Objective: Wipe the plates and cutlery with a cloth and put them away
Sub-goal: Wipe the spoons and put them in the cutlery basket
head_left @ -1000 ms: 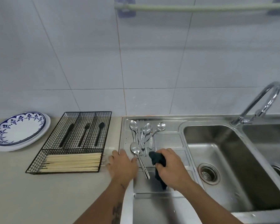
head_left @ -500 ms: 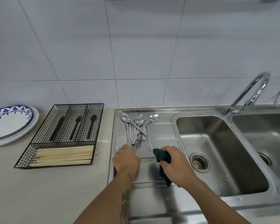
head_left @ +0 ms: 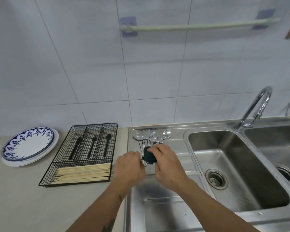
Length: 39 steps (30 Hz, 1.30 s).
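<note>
On the steel drainboard [head_left: 179,145] left of the sink basin [head_left: 238,168], the person works over a loose pile of metal spoons and forks [head_left: 151,137]. The right hand [head_left: 167,164] grips a dark cloth [head_left: 148,155] bunched around what appears to be the handle end of one piece of cutlery. The left hand [head_left: 129,166], fingers curled, seems to pinch that same handle just left of the cloth, though the contact point is blurred and cannot be confirmed. In my judgement the cutlery is light, rigid and slick if wet; the narrow handle is the proper place to hold, bowls and tines left free for wiping. The pieces lie crossed over one another, so lifting one may drag its neighbours. The cloth is soft and conforms readily. Left of the drainboard, on the countertop [head_left: 23,198], stands the black wire cutlery tray [head_left: 84,154], holding black utensils at the back and chopsticks at the front; its raised rim must be cleared when depositing. Further left sit the stacked blue-patterned plates [head_left: 30,145], fragile, near the wall. The path between drainboard and tray is short and unobstructed.
</note>
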Each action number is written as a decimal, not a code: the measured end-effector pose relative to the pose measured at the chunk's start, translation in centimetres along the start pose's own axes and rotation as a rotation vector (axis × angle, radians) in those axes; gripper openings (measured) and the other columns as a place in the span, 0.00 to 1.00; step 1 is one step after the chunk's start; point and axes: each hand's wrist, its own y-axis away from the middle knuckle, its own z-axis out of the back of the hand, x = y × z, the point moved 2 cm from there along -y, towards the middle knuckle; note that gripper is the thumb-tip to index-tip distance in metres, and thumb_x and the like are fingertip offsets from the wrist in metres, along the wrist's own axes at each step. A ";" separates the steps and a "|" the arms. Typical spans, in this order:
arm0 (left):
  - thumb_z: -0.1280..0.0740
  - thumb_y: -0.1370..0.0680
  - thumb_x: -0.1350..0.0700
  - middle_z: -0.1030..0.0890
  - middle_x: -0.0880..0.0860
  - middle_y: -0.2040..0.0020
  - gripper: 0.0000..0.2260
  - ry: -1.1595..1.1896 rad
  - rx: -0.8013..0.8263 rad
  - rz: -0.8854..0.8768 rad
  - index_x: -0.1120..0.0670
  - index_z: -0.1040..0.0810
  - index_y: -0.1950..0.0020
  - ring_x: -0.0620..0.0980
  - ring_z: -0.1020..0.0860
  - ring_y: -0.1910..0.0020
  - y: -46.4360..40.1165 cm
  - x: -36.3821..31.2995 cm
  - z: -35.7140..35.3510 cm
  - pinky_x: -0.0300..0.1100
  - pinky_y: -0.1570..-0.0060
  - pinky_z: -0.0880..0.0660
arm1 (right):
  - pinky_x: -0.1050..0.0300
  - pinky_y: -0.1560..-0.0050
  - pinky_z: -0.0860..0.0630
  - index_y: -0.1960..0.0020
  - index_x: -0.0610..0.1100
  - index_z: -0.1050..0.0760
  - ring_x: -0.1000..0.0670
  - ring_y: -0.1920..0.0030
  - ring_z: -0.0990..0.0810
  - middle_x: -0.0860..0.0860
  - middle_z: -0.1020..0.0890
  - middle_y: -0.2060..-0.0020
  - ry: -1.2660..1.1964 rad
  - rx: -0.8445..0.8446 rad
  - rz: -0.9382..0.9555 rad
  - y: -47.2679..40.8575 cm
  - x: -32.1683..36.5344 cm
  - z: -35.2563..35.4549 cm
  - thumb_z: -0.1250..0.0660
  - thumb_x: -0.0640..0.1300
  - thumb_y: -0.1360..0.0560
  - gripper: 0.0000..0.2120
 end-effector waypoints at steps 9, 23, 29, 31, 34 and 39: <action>0.43 0.20 0.50 0.23 0.49 0.51 0.09 0.038 -0.116 -0.162 0.51 0.25 0.48 0.50 0.23 0.52 1.2 2.8 3.6 0.44 0.51 0.30 | 0.51 0.42 0.25 0.37 0.44 0.23 0.47 0.40 0.25 0.50 0.20 0.42 0.319 -0.060 -0.005 0.3 2.5 -0.4 0.25 0.36 0.43 0.34; 0.42 0.25 0.58 0.18 0.53 0.49 0.16 0.269 0.132 -0.126 0.50 0.18 0.45 0.56 0.20 0.50 1.6 6.5 4.5 0.49 0.51 0.22 | 0.51 0.46 0.25 0.34 0.45 0.26 0.44 0.48 0.26 0.47 0.24 0.43 0.191 -0.222 -0.077 0.4 6.1 -0.1 0.37 0.35 0.34 0.29; 0.36 0.21 0.50 0.19 0.44 0.62 0.09 0.495 0.225 -0.083 0.48 0.16 0.54 0.46 0.23 0.64 1.1 6.2 4.3 0.43 0.61 0.26 | 0.48 0.42 0.24 0.31 0.43 0.28 0.45 0.43 0.27 0.48 0.26 0.36 0.170 -0.197 -0.149 0.9 4.9 -1.0 0.30 0.33 0.36 0.33; 0.34 0.20 0.49 0.23 0.42 0.69 0.07 0.625 0.226 -0.055 0.45 0.17 0.54 0.43 0.27 0.69 1.0 6.2 3.6 0.41 0.63 0.31 | 0.52 0.40 0.25 0.31 0.43 0.28 0.46 0.42 0.28 0.48 0.25 0.36 0.194 -0.178 -0.037 1.0 5.2 -0.6 0.34 0.34 0.34 0.30; 0.34 0.19 0.54 0.23 0.44 0.71 0.08 0.808 0.272 -0.017 0.46 0.16 0.53 0.45 0.27 0.70 1.1 5.9 3.2 0.43 0.63 0.28 | 0.56 0.39 0.28 0.29 0.46 0.29 0.48 0.40 0.29 0.50 0.25 0.36 0.128 -0.206 -0.049 0.9 3.9 0.1 0.36 0.33 0.30 0.30; 0.38 0.23 0.68 0.17 0.52 0.58 0.14 0.983 0.302 0.076 0.52 0.17 0.54 0.45 0.22 0.66 1.5 3.7 3.2 0.36 0.65 0.27 | 0.56 0.40 0.25 0.26 0.51 0.34 0.52 0.40 0.27 0.55 0.28 0.36 -0.044 -0.133 -0.102 1.2 2.9 0.6 0.39 0.36 0.27 0.30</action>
